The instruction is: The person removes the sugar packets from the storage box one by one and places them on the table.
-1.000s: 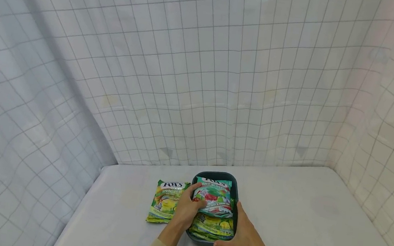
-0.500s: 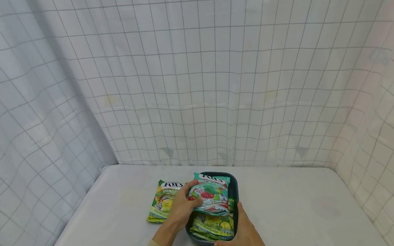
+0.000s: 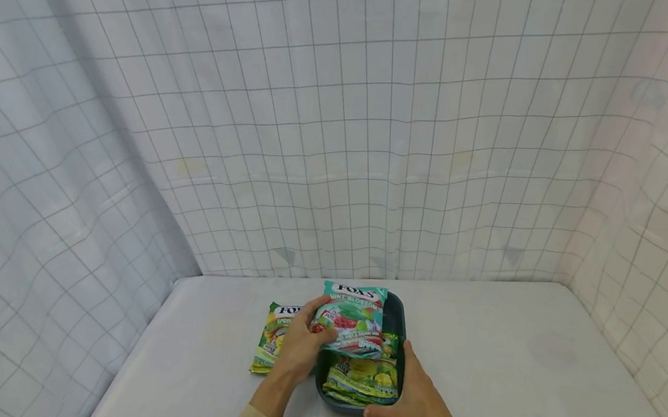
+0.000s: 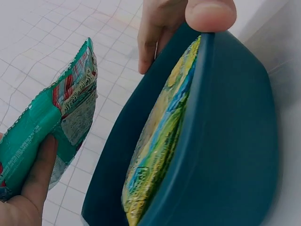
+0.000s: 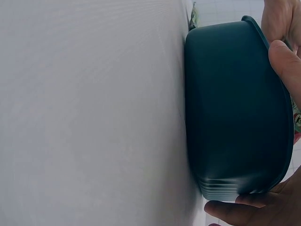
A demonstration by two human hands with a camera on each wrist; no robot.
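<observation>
In the head view my left hand (image 3: 297, 346) pinches a turquoise Fox's Mint Blossom candy bag (image 3: 353, 320), thumb on its front face. The bag is held tilted above the left part of a dark teal plastic tub (image 4: 235, 122). Inside the tub lie yellow-green candy bags (image 3: 363, 379), partly covered by the held one. My right hand (image 3: 416, 405) grips the tub at its near right corner, with its thumb (image 5: 286, 63) at the rim and fingers along the side. The left wrist view shows a gap between the turquoise bag and the tub.
A yellow-green Fox's Spring Tea candy bag (image 3: 268, 345) lies left of the tub, partly behind my left hand. The white table (image 3: 513, 363) extends to both sides. Checked white sheets (image 3: 378, 138) hang behind and at the sides.
My left hand has drawn the Mint Blossom bag up and to the left out of the tub, uncovering more of the bags inside. The right hand has stayed on the tub.
</observation>
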